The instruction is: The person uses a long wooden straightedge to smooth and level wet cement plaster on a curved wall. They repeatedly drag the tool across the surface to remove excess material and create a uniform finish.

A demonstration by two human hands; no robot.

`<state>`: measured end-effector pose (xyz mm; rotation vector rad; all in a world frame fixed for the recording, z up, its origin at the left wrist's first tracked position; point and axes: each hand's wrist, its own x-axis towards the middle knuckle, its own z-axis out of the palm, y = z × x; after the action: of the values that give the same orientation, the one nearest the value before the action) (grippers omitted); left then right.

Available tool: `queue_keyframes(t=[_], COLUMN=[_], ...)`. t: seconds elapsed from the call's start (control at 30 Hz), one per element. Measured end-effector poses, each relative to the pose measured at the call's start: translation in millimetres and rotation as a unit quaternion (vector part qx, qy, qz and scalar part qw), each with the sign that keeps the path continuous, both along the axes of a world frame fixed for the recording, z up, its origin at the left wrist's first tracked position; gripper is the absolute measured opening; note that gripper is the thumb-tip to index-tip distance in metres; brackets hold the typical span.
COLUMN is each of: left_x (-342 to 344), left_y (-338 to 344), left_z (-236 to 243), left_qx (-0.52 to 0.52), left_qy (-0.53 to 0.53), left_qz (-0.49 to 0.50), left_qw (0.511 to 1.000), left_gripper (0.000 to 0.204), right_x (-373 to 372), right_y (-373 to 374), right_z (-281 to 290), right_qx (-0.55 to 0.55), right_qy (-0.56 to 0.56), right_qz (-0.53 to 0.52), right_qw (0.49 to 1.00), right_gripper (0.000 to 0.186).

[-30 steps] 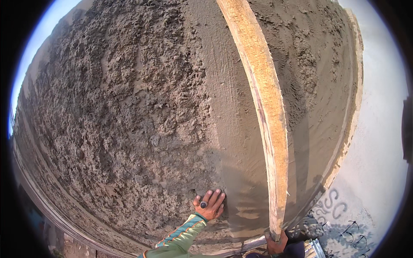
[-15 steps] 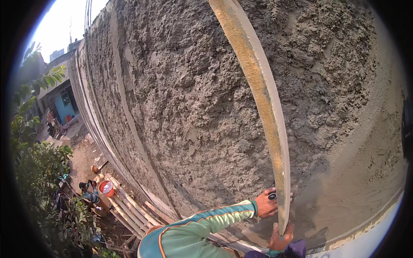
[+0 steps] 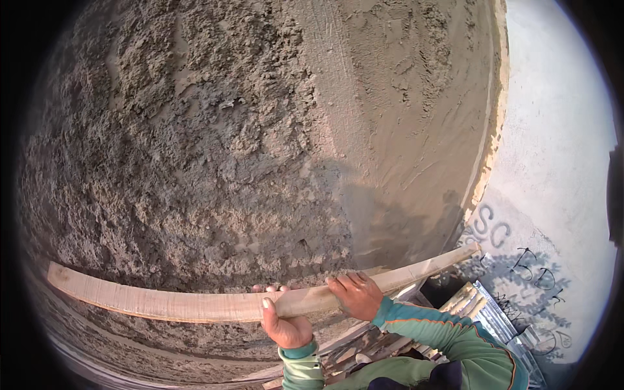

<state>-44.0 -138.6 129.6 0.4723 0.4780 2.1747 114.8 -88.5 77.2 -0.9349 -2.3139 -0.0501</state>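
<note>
A long straight wooden board (image 3: 169, 304) lies crosswise in front of me, low against the mortar-covered wall (image 3: 195, 162). My left hand (image 3: 286, 322) is closed around its middle, thumb on the near face and fingertips showing over the upper edge. Just to the right, my right hand (image 3: 357, 296) grips the same board from above, knuckles up; its thumb is out of sight. Wet mortar on the wall's left part is rough and lumpy. Farther right, a smoother band of mortar (image 3: 416, 149) runs up the wall. Both my sleeves are green with orange piping.
At the right, a pale wall (image 3: 559, 130) with dark scribbles meets the mortar along a ragged edge. Beneath my right arm are wooden planks (image 3: 465, 302) and ridged metal-looking sheets (image 3: 497, 309). The board's right end comes close to the pale wall.
The board has swung from nearly upright to lying crosswise, both hands still gripping it. My view has turned right, bringing in more of the pale wall and losing the yard at left.
</note>
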Motion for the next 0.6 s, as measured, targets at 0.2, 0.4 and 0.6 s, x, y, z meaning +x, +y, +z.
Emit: queue_keyframes(t=[0.2, 0.4, 0.6], left_x=[-42.9, -78.3, -99.2], left_y=[-20.6, -37.0, -35.9], left_z=[3.4, 3.1, -19.6], left_qx=[0.08, 0.105, 0.072], left_qy=[0.003, 0.007, -0.011], left_qz=[-0.041, -0.067, -0.041], left_qw=[0.996, 0.992, 0.997], left_gripper=[0.031, 0.026, 0.028], right_x=[86.6, 178.7, 171.7], right_y=[-26.2, -24.8, 60.3], right_z=[-30.8, -187.7, -184.3], right_qx=[0.076, -0.3, -0.441], right_qy=[0.156, 0.734, 0.823], right_qz=[-0.087, -0.415, -0.151], right_qw=[0.981, 0.446, 0.326], right_gripper=[0.062, 0.094, 0.088])
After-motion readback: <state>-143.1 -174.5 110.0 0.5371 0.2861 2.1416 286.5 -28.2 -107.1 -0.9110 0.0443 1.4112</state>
